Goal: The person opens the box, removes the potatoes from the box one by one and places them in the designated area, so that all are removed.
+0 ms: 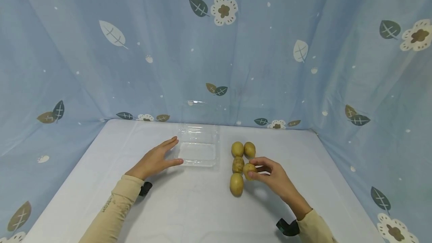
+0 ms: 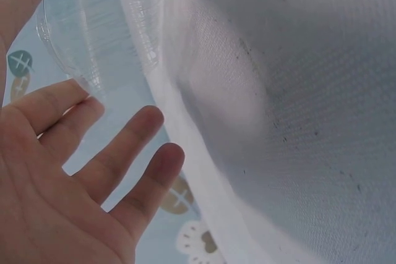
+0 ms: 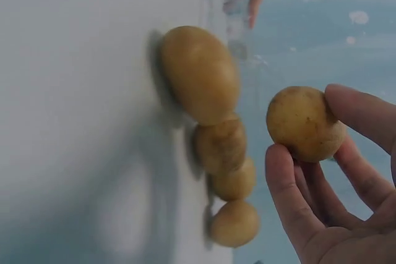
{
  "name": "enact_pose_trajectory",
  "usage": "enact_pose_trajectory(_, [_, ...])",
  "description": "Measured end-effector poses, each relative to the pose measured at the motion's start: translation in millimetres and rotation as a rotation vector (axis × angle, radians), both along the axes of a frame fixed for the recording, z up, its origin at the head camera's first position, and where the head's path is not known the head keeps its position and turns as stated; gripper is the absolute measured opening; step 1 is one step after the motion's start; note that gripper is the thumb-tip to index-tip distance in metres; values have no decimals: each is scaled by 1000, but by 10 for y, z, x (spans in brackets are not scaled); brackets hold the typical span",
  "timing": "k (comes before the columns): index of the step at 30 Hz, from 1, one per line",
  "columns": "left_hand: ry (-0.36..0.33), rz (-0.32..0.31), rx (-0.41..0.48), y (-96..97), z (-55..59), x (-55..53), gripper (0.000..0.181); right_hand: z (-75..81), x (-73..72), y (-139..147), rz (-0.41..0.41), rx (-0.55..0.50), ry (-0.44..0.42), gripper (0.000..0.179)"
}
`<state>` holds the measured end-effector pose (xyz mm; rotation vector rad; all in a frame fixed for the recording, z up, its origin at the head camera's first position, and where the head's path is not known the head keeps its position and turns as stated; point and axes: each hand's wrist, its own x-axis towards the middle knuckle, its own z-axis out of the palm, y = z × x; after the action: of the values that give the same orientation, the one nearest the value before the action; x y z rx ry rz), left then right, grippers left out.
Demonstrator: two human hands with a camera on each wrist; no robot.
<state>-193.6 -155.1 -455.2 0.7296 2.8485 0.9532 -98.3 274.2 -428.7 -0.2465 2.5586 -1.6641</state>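
My right hand (image 1: 275, 177) pinches a small round potato (image 3: 306, 123) between thumb and fingertips. In the right wrist view this potato is lifted off the white table. Several more potatoes stay on the cloth just left of and behind that hand: a long one (image 1: 236, 184) in front, a rougher brownish one (image 1: 238, 164) behind it, and two at the back. My left hand (image 1: 155, 162) has its fingers spread at the left side of a clear plastic box (image 1: 199, 163), thumb by the front corner. The box's transparent lid (image 1: 195, 103) stands raised at the back.
A white cloth covers the table (image 1: 195, 205). Blue curtain (image 1: 256, 55) with leaf and flower prints surrounds the back and both sides. Black wrist mounts sit under both sleeves.
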Motion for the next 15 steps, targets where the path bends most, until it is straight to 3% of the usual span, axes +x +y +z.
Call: enact_pose_trajectory(15, [-12,1,-3,12,31,24,96,-191,107,72,32,94,-170,39])
